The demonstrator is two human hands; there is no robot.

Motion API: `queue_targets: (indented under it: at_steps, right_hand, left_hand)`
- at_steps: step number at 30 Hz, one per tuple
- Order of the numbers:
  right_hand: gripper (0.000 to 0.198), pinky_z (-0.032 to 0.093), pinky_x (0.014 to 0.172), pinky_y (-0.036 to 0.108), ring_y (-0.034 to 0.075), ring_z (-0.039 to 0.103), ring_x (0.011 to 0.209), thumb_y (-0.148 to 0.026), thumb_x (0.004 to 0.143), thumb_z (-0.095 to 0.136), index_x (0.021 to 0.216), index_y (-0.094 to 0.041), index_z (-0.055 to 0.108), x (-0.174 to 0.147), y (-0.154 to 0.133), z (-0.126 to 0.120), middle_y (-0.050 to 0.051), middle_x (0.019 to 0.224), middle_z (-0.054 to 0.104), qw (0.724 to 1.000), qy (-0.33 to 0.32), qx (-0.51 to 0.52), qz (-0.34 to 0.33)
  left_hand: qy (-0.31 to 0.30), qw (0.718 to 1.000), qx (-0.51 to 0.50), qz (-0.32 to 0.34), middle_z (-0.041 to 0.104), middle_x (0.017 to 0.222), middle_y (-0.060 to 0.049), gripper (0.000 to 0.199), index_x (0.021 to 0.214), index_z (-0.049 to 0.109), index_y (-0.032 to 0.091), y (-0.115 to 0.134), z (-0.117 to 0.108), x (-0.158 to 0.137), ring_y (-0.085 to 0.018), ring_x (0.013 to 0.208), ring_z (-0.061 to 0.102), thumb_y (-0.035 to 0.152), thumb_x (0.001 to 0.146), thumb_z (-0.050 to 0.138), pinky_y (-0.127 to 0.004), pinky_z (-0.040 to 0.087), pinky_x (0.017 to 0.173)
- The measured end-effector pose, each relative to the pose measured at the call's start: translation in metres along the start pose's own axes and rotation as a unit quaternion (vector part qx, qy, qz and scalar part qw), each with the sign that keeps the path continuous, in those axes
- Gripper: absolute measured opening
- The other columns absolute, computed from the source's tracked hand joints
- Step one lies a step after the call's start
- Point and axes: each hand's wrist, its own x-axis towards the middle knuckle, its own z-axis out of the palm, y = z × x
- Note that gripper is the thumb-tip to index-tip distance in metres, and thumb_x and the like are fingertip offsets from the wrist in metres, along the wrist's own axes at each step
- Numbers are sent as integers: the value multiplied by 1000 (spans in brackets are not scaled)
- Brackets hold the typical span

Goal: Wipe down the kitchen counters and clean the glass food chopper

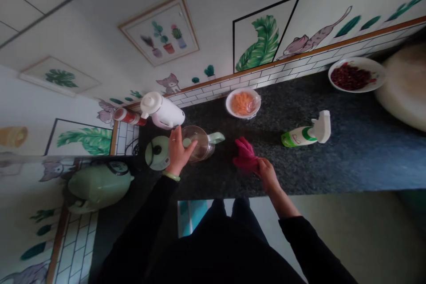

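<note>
My right hand (268,175) pinches one end of a crumpled dark pink cloth (245,156), which rests on the dark speckled counter. My left hand (179,151) is at the left side of a clear glass kettle (203,148) with a pale green handle (216,137). The fingers are stretched out, and the thumb reaches over the kettle's top; whether it touches the glass is hard to tell. Left of this hand lies a round pale green kettle base (157,154) with a dark centre.
A white thermos jug (163,110) and a red-and-white container (128,116) stand in the back corner. Behind the cloth is a bowl of orange pieces (244,103). A spray bottle (304,135), a bowl of dried red chillies (356,75) and a green rice cooker (100,184) are on the counter.
</note>
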Motion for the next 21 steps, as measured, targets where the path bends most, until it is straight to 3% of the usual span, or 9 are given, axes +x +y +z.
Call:
queue_targets:
  at_steps: [2, 4, 9, 14, 17, 21]
  right_hand:
    - [53, 47, 52, 27, 17, 57, 56, -71, 83, 62, 86, -19, 69, -3, -27, 6, 0, 65, 66, 997, -47, 48, 34]
    - [52, 51, 58, 28, 16, 60, 62, -70, 82, 69, 90, -19, 71, -4, -56, 20, 1, 75, 70, 994, -84, 69, 7]
    - [36, 58, 85, 39, 24, 70, 97, -55, 97, 60, 108, -24, 72, 3, -103, 77, 8, 109, 76, 969, -121, 59, -209]
    - [23, 48, 101, 52, 31, 61, 111, -31, 100, 59, 115, -27, 76, 29, -96, 114, 8, 110, 75, 902, -155, -136, -380]
    - [21, 47, 101, 51, 31, 57, 112, -33, 98, 64, 113, -28, 78, 48, -92, 128, 11, 115, 70, 896, -130, -189, -381]
    - [23, 51, 92, 45, 28, 60, 102, -34, 100, 59, 102, -24, 79, 62, -96, 150, 11, 110, 67, 924, -127, -201, -298]
  left_hand:
    - [-2, 1000, 1, 6, 42, 163, -24, 93, 159, 34, 11, 0, -1, 2, -37, 156, 33, 60, 88, 69, -55, 29, 127]
    - [-6, 1000, -4, 7, 43, 162, -23, 92, 159, 36, 12, 0, 0, 5, -37, 155, 35, 60, 88, 69, -54, 31, 127]
    - [-1, 1000, -18, -5, 52, 156, -19, 84, 156, 41, 15, 3, 5, 9, -33, 146, 49, 58, 89, 68, -51, 41, 121]
    - [14, 1000, 0, 10, 58, 151, -16, 71, 152, 48, 18, 5, 6, 8, -32, 141, 55, 53, 93, 64, -49, 43, 121]
    - [-1, 1000, 11, 11, 58, 152, -16, 69, 153, 48, 17, 5, 5, 7, -31, 142, 54, 52, 94, 61, -48, 42, 121]
    - [-10, 1000, 23, 10, 57, 153, -15, 68, 154, 47, 18, 6, 5, 7, -31, 142, 53, 50, 95, 60, -49, 42, 121]
